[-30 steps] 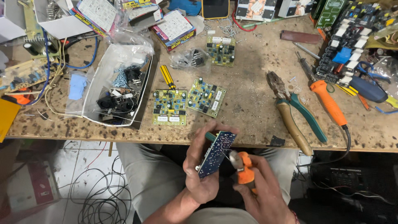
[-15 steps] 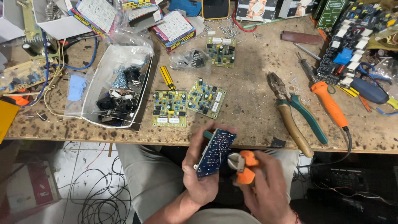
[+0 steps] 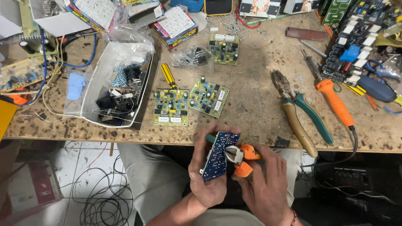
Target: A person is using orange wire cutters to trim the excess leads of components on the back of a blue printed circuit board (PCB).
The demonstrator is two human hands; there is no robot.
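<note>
My left hand [image 3: 208, 172] grips a small blue circuit board [image 3: 217, 155] below the table's front edge, solder side facing me. My right hand [image 3: 264, 189] holds orange-handled side cutters [image 3: 239, 156], their jaws resting against the board's right side. Two green circuit boards [image 3: 171, 107] [image 3: 208, 96] lie side by side on the worn wooden table [image 3: 259, 109] just above my hands. A third green board [image 3: 224, 48] sits farther back.
Large pliers [image 3: 298, 112] and an orange soldering iron [image 3: 334, 101] lie to the right. A white tray of dark parts [image 3: 117, 94] stands at the left beside a yellow-black screwdriver [image 3: 168, 76]. Boxes, screws and more boards crowd the back; cables lie on the floor [image 3: 100, 196].
The blue board has tilted slightly and moved a little right in my left hand. The cutters have closed in on the board's right edge.
</note>
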